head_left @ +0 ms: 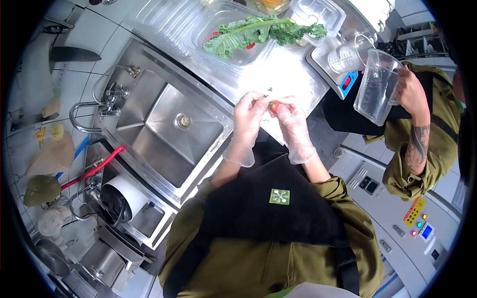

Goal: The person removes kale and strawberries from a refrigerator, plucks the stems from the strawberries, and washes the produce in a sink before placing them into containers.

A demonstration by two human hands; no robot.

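Observation:
My left hand point(250, 113) and my right hand point(294, 124), both in clear disposable gloves, meet in front of my apron at the counter's edge. Between their closed fingertips is a small red fruit point(274, 106), too small to tell whether strawberry or cherry tomato. The right thumb and fingers grip it, while the left fingers pinch at its side. A green scrap point(270, 89) shows just beyond the fingertips. Ahead, a clear plastic tub point(201, 37) carries a large curly kale leaf point(248, 36) with red pieces under it.
A steel sink point(164, 124) with a tap point(82, 116) lies to my left. At the right, a co-worker's hand point(411, 92) holds a clear jug point(377, 89) beside a scale point(343, 82) bearing a measuring cup point(346, 57). Stacked clear lids point(159, 22) stand at the back.

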